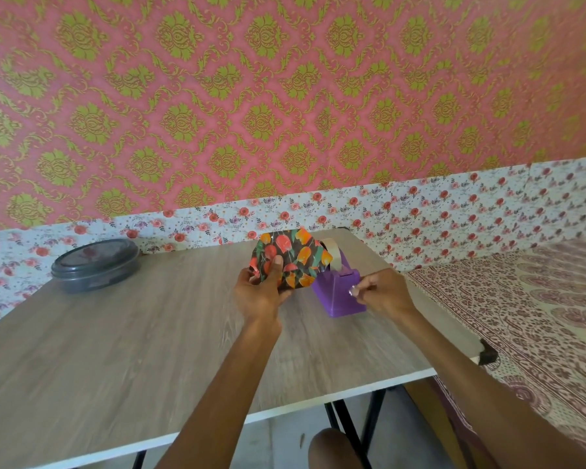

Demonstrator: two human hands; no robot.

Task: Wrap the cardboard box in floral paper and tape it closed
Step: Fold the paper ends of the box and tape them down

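Head view: the left hand (263, 294) grips the wrapped box (290, 258) above the middle of the table (115, 350). Its thumb presses on the floral paper, probably to keep a fold from springing open. Just right, the right hand (383, 292) pinches what looks like a tape strip (352, 292) at the purple tape dispenser (339, 296), likely to seal that fold. Far left sits a round dark container (95, 265), lid on, contents not discernible.
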